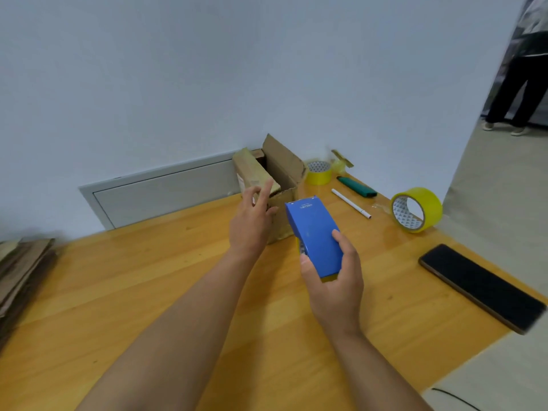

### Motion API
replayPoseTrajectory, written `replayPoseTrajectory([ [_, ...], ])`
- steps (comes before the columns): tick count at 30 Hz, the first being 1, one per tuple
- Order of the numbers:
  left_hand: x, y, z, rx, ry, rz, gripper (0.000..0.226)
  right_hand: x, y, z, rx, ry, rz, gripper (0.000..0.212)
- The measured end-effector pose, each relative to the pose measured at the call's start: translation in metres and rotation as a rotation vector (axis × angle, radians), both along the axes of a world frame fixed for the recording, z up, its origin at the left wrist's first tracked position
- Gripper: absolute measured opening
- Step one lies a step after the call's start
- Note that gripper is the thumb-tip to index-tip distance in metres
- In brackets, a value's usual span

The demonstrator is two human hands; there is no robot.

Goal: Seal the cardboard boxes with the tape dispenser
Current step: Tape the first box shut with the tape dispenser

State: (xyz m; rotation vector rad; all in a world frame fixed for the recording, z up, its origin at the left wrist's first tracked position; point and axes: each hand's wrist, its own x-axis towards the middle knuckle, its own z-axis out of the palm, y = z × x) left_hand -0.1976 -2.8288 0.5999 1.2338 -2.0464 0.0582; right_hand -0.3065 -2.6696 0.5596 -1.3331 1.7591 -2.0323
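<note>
**Right hand grips the dispenser, left hand reaches loose toward the box**

The right hand (332,274) is wrapped around the lower end of a blue, flat-bodied plastic tape dispenser (314,235), thumb on the near left edge and fingers curled over the right edge, so the tool is firmly held. The dispenser is lifted above the orange wooden counter (148,292), its long body slanting away from the person, with a bit of yellow showing at its held end.

The left hand (252,223) holds nothing. Its fingers are spread and only lightly bent, the fingertips just at the near side of a small brown cardboard box (281,185); whether they touch it cannot be told. The box stands toward the far edge of the counter, near the wall, with one top flap upright and another folded over. The dispenser's far end overlaps the box's near right corner in the view.

To the right of the box lie a yellow tape roll (318,172), a dark green marker (357,187), a white pen (351,203), a second, larger yellow tape roll on its edge (416,209) and a black phone lying flat (480,287). Flattened cardboard sheets (23,268) lie at the left edge.
</note>
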Motion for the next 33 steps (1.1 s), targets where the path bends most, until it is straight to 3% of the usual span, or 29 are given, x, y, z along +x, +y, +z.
replayPoseTrajectory([
  [3,0.002,-0.001,0.004,0.053,0.031,-0.004,0.043,0.000,0.000,0.000,0.005,0.005,0.000,0.066],
  [12,0.049,0.014,0.020,0.157,0.007,0.002,0.054,0.016,0.006,0.010,-0.008,0.021,0.043,0.067],
  [19,0.136,0.039,0.025,0.179,0.020,0.165,0.049,0.080,0.014,0.026,-0.046,0.109,0.196,0.065],
  [28,0.287,0.102,0.027,0.141,0.055,0.419,0.042,0.190,0.009,0.035,0.053,0.221,0.409,0.063],
  [33,0.349,0.139,0.031,0.011,-0.015,0.523,0.037,0.246,-0.001,0.038,0.084,0.237,0.491,0.062],
])
